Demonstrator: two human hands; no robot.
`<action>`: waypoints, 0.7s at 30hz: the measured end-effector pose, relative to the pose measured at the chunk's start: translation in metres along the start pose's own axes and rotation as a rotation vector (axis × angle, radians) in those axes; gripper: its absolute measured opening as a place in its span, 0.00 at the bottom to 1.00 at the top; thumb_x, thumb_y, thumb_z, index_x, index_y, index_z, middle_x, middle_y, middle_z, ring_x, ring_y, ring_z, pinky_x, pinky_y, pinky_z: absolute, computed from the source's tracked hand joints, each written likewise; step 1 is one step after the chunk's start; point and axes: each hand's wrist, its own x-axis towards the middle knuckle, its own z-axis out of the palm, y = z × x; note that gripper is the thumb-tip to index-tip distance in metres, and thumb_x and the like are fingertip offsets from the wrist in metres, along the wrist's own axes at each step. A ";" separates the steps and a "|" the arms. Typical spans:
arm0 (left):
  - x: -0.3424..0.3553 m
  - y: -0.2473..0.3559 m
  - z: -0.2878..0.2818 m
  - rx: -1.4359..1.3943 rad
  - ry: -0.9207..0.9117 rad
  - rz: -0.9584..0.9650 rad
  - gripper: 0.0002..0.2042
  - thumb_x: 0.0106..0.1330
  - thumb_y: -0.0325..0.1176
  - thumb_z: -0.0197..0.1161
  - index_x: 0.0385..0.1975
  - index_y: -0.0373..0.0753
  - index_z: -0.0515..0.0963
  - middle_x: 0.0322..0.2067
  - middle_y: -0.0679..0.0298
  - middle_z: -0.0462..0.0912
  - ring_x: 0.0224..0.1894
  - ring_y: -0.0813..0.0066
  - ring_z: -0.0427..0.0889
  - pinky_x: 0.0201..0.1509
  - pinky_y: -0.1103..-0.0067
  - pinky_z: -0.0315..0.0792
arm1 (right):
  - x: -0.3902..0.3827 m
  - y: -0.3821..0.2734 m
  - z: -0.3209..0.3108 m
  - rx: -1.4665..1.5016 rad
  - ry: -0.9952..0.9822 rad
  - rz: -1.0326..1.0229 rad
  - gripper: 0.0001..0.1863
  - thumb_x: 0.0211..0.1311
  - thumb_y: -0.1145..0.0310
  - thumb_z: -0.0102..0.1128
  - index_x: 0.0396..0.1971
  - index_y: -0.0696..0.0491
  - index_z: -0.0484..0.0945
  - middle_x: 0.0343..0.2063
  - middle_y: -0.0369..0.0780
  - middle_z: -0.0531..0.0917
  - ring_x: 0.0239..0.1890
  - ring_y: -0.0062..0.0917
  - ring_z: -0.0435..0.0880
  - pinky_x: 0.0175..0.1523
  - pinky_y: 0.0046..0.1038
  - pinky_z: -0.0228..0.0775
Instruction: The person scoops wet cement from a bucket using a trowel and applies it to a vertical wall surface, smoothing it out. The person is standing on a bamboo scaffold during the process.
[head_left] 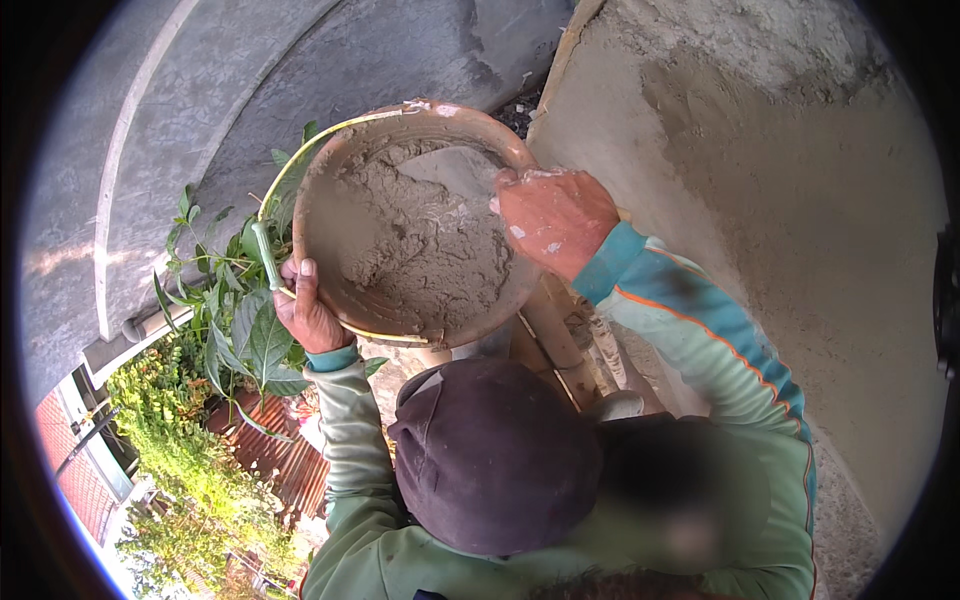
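An orange-brown bucket (pixel 515 150) with wet grey mortar (pixel 420 245) in it is at the middle, its mouth facing up at me. My left hand (pixel 308 308) grips its left rim, thumb on top, beside the green sleeve grip (pixel 267 257) of the yellow wire handle (pixel 285 172). Over the right rim, my right hand (pixel 558 218) is closed round a trowel handle, mostly hidden in the fist. The flat, mortar-coated trowel blade (pixel 455 170) lies on the mortar. Between my forearms is a dark, rounded, cloth-covered shape (pixel 490 455).
Green leaves (pixel 265 340) crowd the bucket's left side. A grey wall (pixel 240 90) stands at the far left, with a plastered surface (pixel 800 220) on the right. Wooden poles (pixel 555 325) are below the bucket. A rusty corrugated sheet (pixel 275 450) and shrubs (pixel 180 420) appear lower left.
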 end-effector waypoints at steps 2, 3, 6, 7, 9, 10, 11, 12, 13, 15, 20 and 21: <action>-0.005 0.005 0.003 -0.032 -0.005 0.013 0.08 0.68 0.26 0.63 0.43 0.30 0.76 0.37 0.58 0.82 0.39 0.72 0.80 0.49 0.75 0.75 | 0.001 -0.020 0.021 0.194 -0.232 0.002 0.14 0.69 0.60 0.53 0.39 0.56 0.78 0.33 0.49 0.85 0.39 0.47 0.84 0.44 0.45 0.75; -0.009 0.006 0.013 -0.051 -0.019 0.030 0.07 0.69 0.27 0.62 0.42 0.31 0.76 0.38 0.57 0.82 0.40 0.72 0.80 0.50 0.75 0.75 | -0.002 -0.029 0.028 0.272 -0.311 0.001 0.15 0.70 0.59 0.52 0.39 0.56 0.78 0.33 0.50 0.84 0.40 0.49 0.83 0.44 0.47 0.74; -0.021 0.014 0.047 0.041 0.133 0.106 0.07 0.70 0.27 0.62 0.42 0.31 0.76 0.40 0.58 0.81 0.44 0.73 0.79 0.54 0.75 0.71 | -0.015 -0.036 0.029 0.448 -0.353 0.055 0.17 0.73 0.57 0.50 0.36 0.57 0.76 0.30 0.52 0.82 0.38 0.53 0.81 0.45 0.49 0.70; -0.017 0.011 0.045 0.018 0.083 0.091 0.08 0.70 0.27 0.62 0.43 0.31 0.76 0.41 0.58 0.81 0.44 0.74 0.78 0.55 0.76 0.70 | -0.019 -0.029 0.026 0.484 -0.386 0.059 0.17 0.72 0.57 0.52 0.35 0.57 0.75 0.29 0.51 0.82 0.37 0.51 0.80 0.44 0.48 0.69; -0.011 0.014 0.040 -0.008 0.026 0.085 0.09 0.68 0.27 0.64 0.43 0.31 0.75 0.40 0.60 0.81 0.43 0.76 0.77 0.55 0.78 0.69 | -0.018 -0.028 0.024 0.535 -0.445 0.056 0.17 0.71 0.56 0.55 0.34 0.57 0.74 0.27 0.50 0.81 0.35 0.50 0.80 0.42 0.47 0.68; -0.006 0.016 0.034 -0.002 0.032 0.082 0.09 0.68 0.27 0.64 0.43 0.31 0.75 0.41 0.60 0.81 0.43 0.76 0.77 0.54 0.78 0.69 | -0.019 -0.025 0.020 0.538 -0.465 0.061 0.18 0.70 0.55 0.57 0.34 0.57 0.73 0.27 0.49 0.80 0.35 0.49 0.80 0.42 0.47 0.68; -0.002 0.018 0.027 0.006 0.033 0.071 0.09 0.68 0.27 0.64 0.43 0.31 0.75 0.41 0.60 0.81 0.43 0.76 0.77 0.54 0.78 0.69 | -0.020 -0.022 0.016 0.545 -0.487 0.075 0.18 0.70 0.55 0.58 0.33 0.57 0.72 0.26 0.49 0.80 0.34 0.49 0.80 0.41 0.46 0.68; 0.001 0.019 0.020 0.014 0.031 0.060 0.09 0.67 0.26 0.65 0.42 0.31 0.75 0.41 0.60 0.81 0.43 0.77 0.77 0.54 0.78 0.69 | -0.020 -0.022 0.014 0.580 -0.491 0.066 0.18 0.68 0.55 0.59 0.34 0.58 0.72 0.27 0.50 0.80 0.35 0.50 0.80 0.42 0.47 0.68; 0.001 0.018 0.016 0.045 0.067 0.052 0.08 0.67 0.26 0.64 0.41 0.31 0.75 0.39 0.62 0.81 0.42 0.78 0.76 0.54 0.79 0.68 | -0.021 -0.022 0.013 0.617 -0.488 0.067 0.18 0.67 0.56 0.60 0.34 0.58 0.72 0.28 0.50 0.81 0.36 0.52 0.80 0.42 0.48 0.69; 0.001 0.009 -0.006 0.043 0.089 0.022 0.07 0.67 0.25 0.64 0.41 0.33 0.75 0.36 0.65 0.80 0.38 0.80 0.75 0.49 0.81 0.69 | -0.025 -0.024 0.012 0.622 -0.399 0.044 0.18 0.65 0.56 0.61 0.34 0.58 0.72 0.29 0.51 0.81 0.38 0.53 0.80 0.42 0.49 0.70; -0.015 0.008 -0.050 0.085 0.081 -0.117 0.06 0.67 0.23 0.62 0.41 0.33 0.74 0.34 0.65 0.79 0.37 0.79 0.78 0.45 0.81 0.72 | -0.029 -0.038 -0.009 0.488 -0.461 0.084 0.16 0.64 0.58 0.60 0.36 0.56 0.73 0.31 0.49 0.83 0.40 0.50 0.81 0.44 0.49 0.71; -0.016 0.008 -0.049 0.079 0.088 -0.131 0.05 0.67 0.23 0.62 0.39 0.33 0.74 0.32 0.67 0.78 0.35 0.80 0.77 0.43 0.82 0.71 | -0.030 -0.039 -0.002 0.474 -0.423 0.055 0.15 0.64 0.58 0.61 0.35 0.55 0.73 0.30 0.48 0.82 0.38 0.50 0.81 0.43 0.48 0.71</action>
